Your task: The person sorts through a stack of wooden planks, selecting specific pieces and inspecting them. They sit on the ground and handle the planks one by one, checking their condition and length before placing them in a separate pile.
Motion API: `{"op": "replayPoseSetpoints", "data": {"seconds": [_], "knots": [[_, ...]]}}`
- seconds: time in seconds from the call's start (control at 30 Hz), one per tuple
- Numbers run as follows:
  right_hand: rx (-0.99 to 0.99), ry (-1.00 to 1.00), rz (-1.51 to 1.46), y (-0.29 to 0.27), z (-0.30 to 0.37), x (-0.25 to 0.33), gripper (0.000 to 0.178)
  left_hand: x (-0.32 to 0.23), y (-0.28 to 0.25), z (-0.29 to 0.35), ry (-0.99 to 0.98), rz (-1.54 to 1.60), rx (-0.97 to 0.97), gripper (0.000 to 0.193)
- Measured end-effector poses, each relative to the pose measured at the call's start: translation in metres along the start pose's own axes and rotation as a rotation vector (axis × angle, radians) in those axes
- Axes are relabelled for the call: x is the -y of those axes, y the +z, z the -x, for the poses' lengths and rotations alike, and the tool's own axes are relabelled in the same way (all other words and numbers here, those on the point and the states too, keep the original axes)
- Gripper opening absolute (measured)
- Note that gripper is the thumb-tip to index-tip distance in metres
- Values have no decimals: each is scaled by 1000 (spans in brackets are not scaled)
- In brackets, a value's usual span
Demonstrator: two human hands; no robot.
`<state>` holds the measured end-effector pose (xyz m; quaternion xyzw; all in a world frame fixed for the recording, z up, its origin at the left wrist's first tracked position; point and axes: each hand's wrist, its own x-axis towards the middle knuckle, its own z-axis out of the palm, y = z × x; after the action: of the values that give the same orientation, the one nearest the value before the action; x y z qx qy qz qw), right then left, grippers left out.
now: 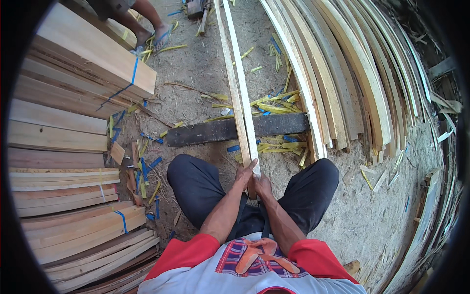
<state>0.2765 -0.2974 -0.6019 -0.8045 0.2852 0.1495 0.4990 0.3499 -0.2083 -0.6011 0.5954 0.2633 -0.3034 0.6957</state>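
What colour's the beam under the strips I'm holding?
The beam is dark grey, nearly black; head view.

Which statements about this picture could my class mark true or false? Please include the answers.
1. The left grip and the right grip both hold long wooden strips. True.
2. The strips pass underneath the dark beam. False: they cross over it.
3. A blue strap runs around boards on the person's left. True.
4. The person's sleeves are green. False: they are red.
5. Yellow scraps lie on the ground. True.
6. The other person at the top left is wearing tall boots. False: a sandal is visible.
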Motion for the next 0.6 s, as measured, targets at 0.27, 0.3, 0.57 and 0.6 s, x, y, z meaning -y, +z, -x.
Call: {"op": "replayPoseSetpoints", "data": {"seconds": [0.27,0.3,0.57,0.6], "knots": [[-19,71,17,2,5,9,43,-17,1,10,-224,-112,28,52],[10,78,10,0,8,14,43,-8,-5,4,-224,-112,31,52],[-31,-64,-150,-72,20,82,43,-26,-7,9,159,-625,-233,62],[-119,-131,-234,-90,19,84,44,-38,-6,21,334,-723,-294,63]]}}
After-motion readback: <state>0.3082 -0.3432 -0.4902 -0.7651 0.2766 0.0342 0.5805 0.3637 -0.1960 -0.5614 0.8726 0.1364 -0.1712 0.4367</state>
